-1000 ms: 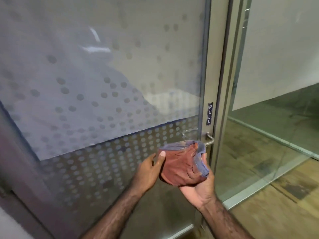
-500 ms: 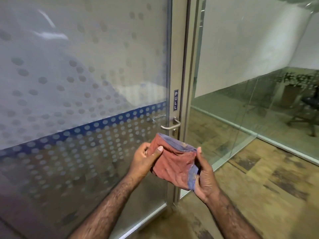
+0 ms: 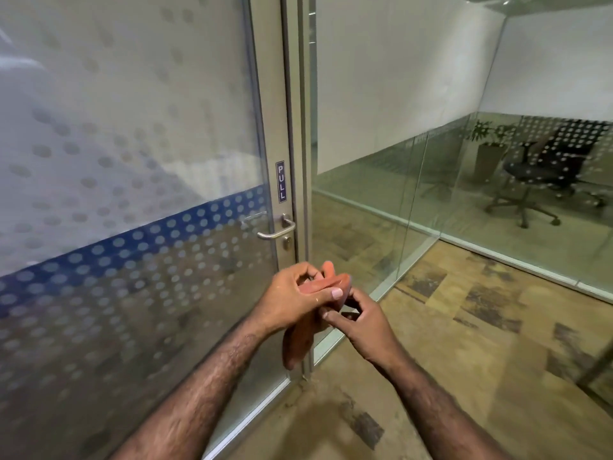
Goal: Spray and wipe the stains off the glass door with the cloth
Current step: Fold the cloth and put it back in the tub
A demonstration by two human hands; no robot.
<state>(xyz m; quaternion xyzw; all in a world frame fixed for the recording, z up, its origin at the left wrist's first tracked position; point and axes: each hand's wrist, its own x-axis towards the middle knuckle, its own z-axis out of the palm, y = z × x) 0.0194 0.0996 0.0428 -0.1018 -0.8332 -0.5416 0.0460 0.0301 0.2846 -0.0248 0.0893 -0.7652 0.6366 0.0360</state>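
The glass door (image 3: 139,134) fills the left half of the head view, frosted with a dot pattern and a blue band at waist height. Its metal lever handle (image 3: 276,231) sits under a "PULL" label (image 3: 280,181). In front of the door's lower right corner both hands hold a reddish-brown cloth (image 3: 300,336), folded narrow and hanging down. My left hand (image 3: 295,298) grips its top from the left, thumb over it. My right hand (image 3: 360,322) pinches it from the right and below. No spray bottle is in view.
To the right of the door frame (image 3: 297,127) runs a clear glass partition (image 3: 414,200). Behind it stand an office chair (image 3: 544,174) and a potted plant (image 3: 491,151). The floor (image 3: 464,360) is brown patterned carpet.
The view has swung right, so the door sits further left. The cloth, held spread between both hands before, is now folded narrow and the hands have come close together.
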